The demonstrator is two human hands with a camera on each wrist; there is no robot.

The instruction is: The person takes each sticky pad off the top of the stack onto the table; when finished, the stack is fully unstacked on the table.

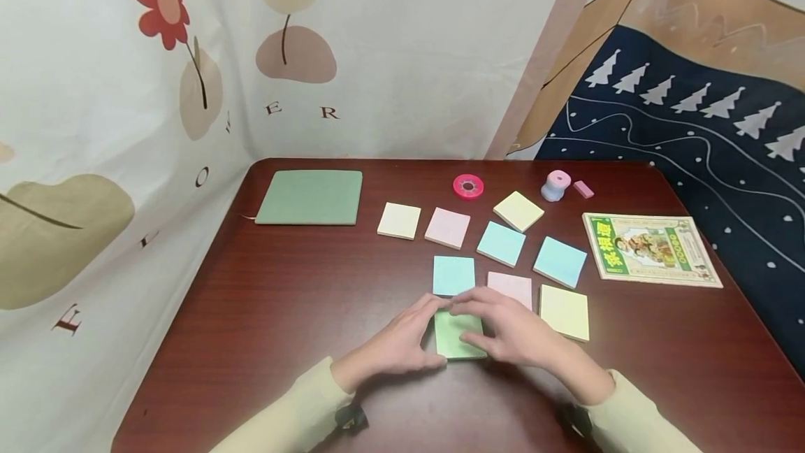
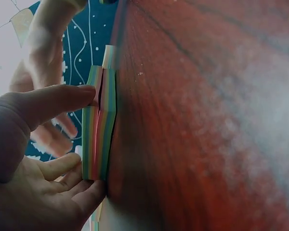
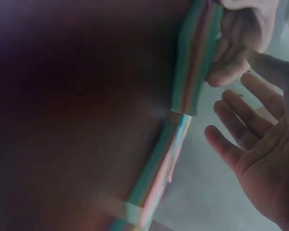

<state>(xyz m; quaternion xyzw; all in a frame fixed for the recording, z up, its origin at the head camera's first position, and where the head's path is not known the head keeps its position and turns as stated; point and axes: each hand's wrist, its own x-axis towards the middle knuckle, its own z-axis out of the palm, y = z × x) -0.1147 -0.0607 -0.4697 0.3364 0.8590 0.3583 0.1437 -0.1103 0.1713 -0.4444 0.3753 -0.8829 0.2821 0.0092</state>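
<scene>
A green-topped sticky note pad [image 1: 458, 335] with a multi-coloured edge [image 2: 98, 134] lies on the dark red table [image 1: 283, 313], near its front. My left hand [image 1: 434, 324] holds the pad from the left: the thumb [image 2: 62, 101] presses on its top face where the sheets split, and the fingers [image 2: 84, 190] curl at its near edge. My right hand [image 1: 472, 307] hovers over the pad's right side. Its palm [image 3: 262, 163] is spread with straight fingers, just off the pad [image 3: 195, 62].
Several pastel pads lie beyond, among them a blue one [image 1: 453, 275], a pink one [image 1: 511, 288] and a yellow one [image 1: 564, 311]. Farther back are a green notebook [image 1: 310, 196], a pink tape roll [image 1: 468, 186], a small dispenser [image 1: 555, 185], an eraser [image 1: 583, 189] and a booklet [image 1: 650, 249]. Fabric walls stand behind and to the left.
</scene>
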